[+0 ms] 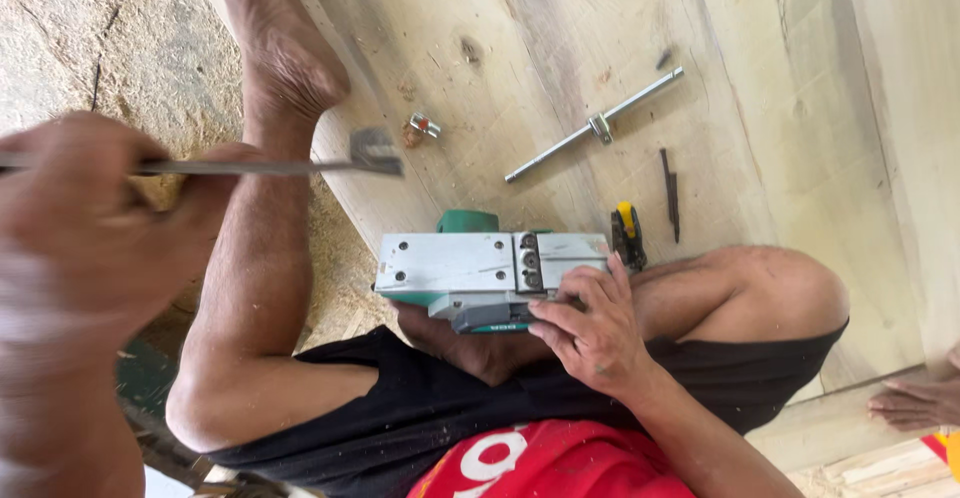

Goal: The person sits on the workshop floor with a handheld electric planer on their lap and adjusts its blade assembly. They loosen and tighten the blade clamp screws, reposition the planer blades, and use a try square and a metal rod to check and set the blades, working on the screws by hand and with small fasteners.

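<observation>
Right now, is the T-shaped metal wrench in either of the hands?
No, the T-shaped wrench lies on the wooden board, apart from both hands.

- Bright, even daylight; soft shadows only, under the knee and the planer (495, 273).
- No glare on the pale wooden boards (500, 48).
- Heavy motion blur on left hand (85, 228) and its metal rod (255, 166).
- Centre and right sharp.

the planer (480, 270) has a smooth matt grey metal sole with green plastic housing, the socket wrench (595, 124) is shiny bare metal, and the wood planks (780, 78) under it all look pale, rough-sawn and dusty
</observation>
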